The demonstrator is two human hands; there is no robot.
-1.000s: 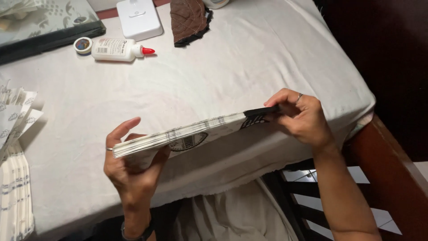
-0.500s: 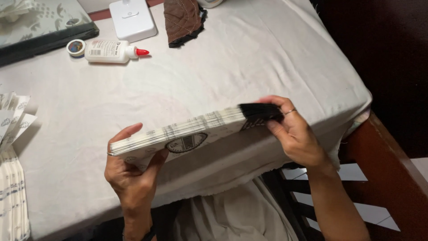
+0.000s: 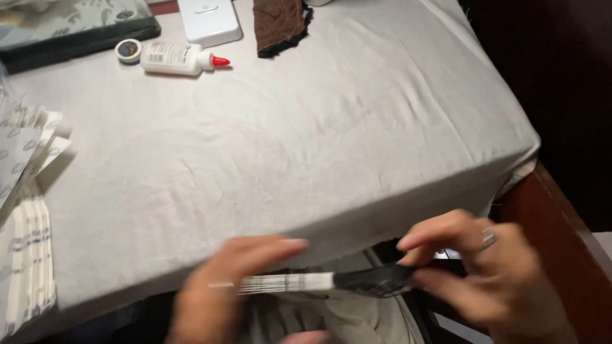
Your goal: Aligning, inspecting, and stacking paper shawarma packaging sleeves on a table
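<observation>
Both my hands hold a thin stack of folded printed paper (image 3: 287,283) edge-on, low in front of the table's near edge. My left hand (image 3: 223,293) grips its left end, thumb on top. My right hand (image 3: 491,280), with a ring on one finger, pinches the right end, where a black clip or band (image 3: 376,280) sits on the stack. Both hands are blurred by motion.
A table under a grey cloth (image 3: 287,140) fills the view. On it lie a white glue bottle with a red tip (image 3: 175,58), a small tape roll (image 3: 129,50), a white box (image 3: 209,19), brown fabric (image 3: 279,22), and printed paper sheets (image 3: 25,210) at the left. A wooden frame (image 3: 554,248) stands at right.
The hands and the paper stack have dropped from above the tabletop to below its near edge, and the hands have come closer together. The things on the table have stayed put.
</observation>
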